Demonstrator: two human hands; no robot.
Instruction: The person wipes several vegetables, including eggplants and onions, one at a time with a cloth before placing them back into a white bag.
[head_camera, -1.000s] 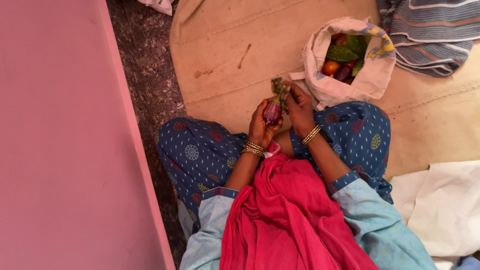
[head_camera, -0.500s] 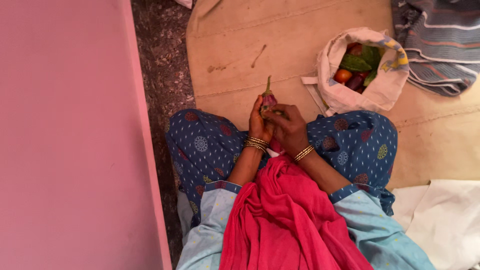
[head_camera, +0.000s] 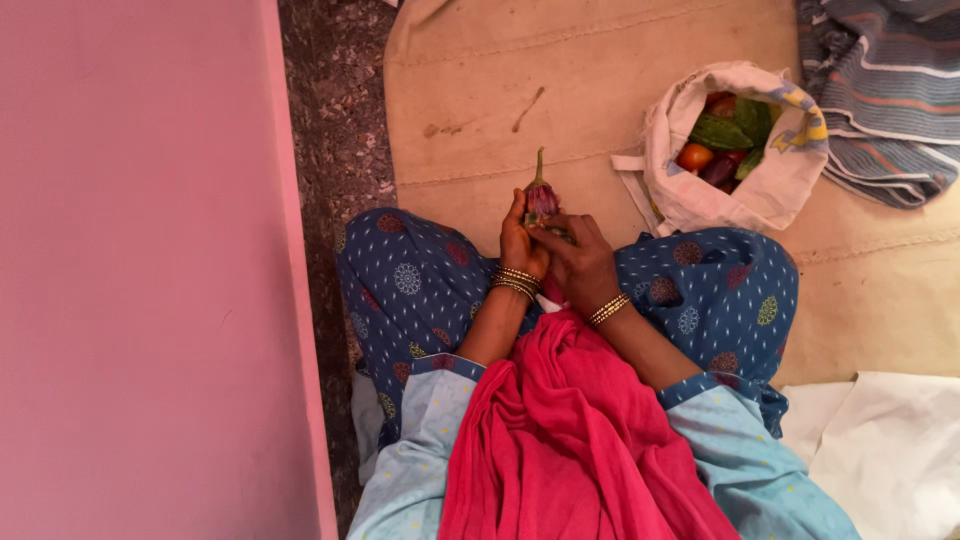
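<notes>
A small purple eggplant (head_camera: 541, 198) with a green stem pointing away from me is held upright over my lap. My left hand (head_camera: 520, 243) grips it from the left side. My right hand (head_camera: 574, 255) closes over its lower part from the right, fingers touching the left hand. Both wrists carry gold bangles. I sit cross-legged in blue patterned trousers, with a red scarf (head_camera: 570, 430) hanging down my front.
A white cloth bag (head_camera: 760, 190) with green gourds, a tomato and other vegetables lies open at the upper right on a beige mat (head_camera: 480, 90). Beyond it is a striped cloth (head_camera: 885, 90). A pink wall (head_camera: 140, 270) fills the left; white cloth (head_camera: 890, 450) lies at lower right.
The eggplant turned from stem-toward-the-right-hand to stem pointing away, and both hands drew closer to my lap. The view shifted slightly left, so the bag sits further right.
</notes>
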